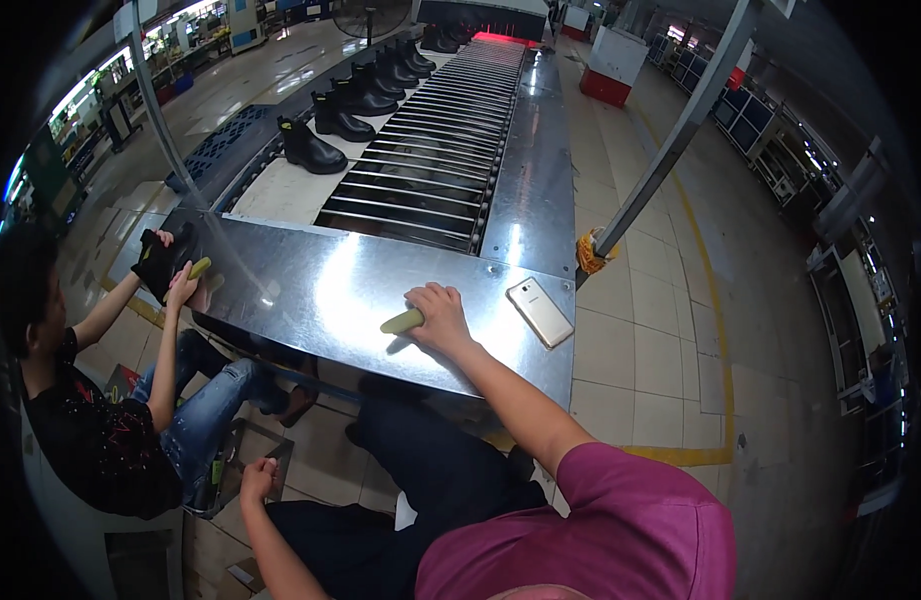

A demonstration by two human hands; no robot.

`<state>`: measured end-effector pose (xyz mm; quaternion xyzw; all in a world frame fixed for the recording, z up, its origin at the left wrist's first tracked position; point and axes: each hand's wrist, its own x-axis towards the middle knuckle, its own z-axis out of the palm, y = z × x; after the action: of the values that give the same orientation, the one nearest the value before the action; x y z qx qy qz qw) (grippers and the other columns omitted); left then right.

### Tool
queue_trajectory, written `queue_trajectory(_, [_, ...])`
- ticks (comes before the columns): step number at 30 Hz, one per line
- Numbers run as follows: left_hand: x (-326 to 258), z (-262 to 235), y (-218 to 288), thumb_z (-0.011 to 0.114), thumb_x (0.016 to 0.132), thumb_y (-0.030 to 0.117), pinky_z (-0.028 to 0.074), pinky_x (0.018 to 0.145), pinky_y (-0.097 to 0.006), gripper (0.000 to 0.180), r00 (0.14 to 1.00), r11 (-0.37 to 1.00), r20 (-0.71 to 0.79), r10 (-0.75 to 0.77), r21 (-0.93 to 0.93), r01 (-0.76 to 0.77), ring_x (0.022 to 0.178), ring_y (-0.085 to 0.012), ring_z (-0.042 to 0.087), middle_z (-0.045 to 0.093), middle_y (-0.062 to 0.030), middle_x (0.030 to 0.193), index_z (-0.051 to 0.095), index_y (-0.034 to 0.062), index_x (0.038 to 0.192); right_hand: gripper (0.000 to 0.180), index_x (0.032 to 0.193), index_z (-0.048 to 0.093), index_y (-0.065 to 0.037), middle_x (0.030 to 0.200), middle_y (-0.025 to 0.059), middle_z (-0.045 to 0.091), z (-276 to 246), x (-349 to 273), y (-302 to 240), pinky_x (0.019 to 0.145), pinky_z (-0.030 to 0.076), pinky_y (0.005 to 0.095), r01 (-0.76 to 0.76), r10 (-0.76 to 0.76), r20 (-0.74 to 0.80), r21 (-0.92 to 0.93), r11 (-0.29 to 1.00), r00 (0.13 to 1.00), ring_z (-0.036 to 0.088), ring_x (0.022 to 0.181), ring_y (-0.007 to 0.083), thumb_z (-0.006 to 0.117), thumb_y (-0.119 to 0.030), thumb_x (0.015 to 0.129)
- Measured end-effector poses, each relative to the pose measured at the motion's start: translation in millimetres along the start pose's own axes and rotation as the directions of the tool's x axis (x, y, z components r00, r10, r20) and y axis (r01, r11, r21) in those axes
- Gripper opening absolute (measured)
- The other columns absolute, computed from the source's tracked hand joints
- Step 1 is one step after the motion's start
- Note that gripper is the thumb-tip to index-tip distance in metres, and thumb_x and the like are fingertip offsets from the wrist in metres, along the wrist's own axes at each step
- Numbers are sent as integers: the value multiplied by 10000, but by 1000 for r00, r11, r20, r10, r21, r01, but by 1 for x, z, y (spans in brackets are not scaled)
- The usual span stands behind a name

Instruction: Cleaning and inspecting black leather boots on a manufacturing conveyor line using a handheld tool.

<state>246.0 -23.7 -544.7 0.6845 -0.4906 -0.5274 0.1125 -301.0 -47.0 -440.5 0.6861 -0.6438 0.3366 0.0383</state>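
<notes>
Two hands here: right hand (443, 315) has its fingers wrapped around a yellow-green stick (403, 321) on the steel bench (311, 290); left hand (258, 479) is fisted, empty, down by the lap.

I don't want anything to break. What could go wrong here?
The gold flat phone lies near the edge of the shiny steel table, so a bump from the right hand, which holds a yellow-green stick-shaped tool, might knock it off. The black boots could pile up on the conveyor.
</notes>
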Motion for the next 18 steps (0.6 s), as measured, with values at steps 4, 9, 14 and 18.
queue_trajectory(4, [-5, -4, 4, 592, 1036, 312, 484, 501, -338, 301, 1000, 1000, -16, 2, 10, -2, 599, -169, 642, 686, -59, 799, 675, 23, 1042, 515, 1201, 663, -111, 1251, 74, 657, 3, 3, -3, 1066, 354, 502, 25, -25, -21, -24, 999, 999, 543, 1270, 325, 819, -282, 741])
queue_trajectory(9, [-8, -13, -6, 615, 1024, 306, 473, 507, -329, 287, 999, 997, -50, 10, 82, -6, 592, -157, 625, 682, -52, 808, 679, 26, 1042, 471, 1165, 659, -113, 1220, 71, 658, -3, 6, -16, 1037, 376, 476, 82, -81, -41, 18, 996, 996, 557, 1234, 319, 797, -217, 727])
queue_trajectory(14, [-3, -1, 4, 618, 1022, 272, 475, 518, -322, 261, 998, 997, -46, 43, 71, -39, 594, -157, 624, 682, -59, 799, 685, 20, 1033, 391, 1078, 668, -110, 1174, 61, 660, -11, 3, -13, 995, 396, 466, 52, -53, -29, -19, 998, 998, 571, 1188, 310, 784, -212, 718])
queue_trajectory(18, [-4, -7, -7, 607, 1030, 271, 477, 515, -336, 272, 998, 999, -60, 31, 45, -28, 583, -168, 624, 682, -79, 776, 677, 8, 1038, 384, 1092, 670, -105, 1223, 77, 659, -6, 4, -12, 1037, 384, 482, 33, -33, 10, -12, 999, 999, 554, 1244, 329, 775, -225, 743])
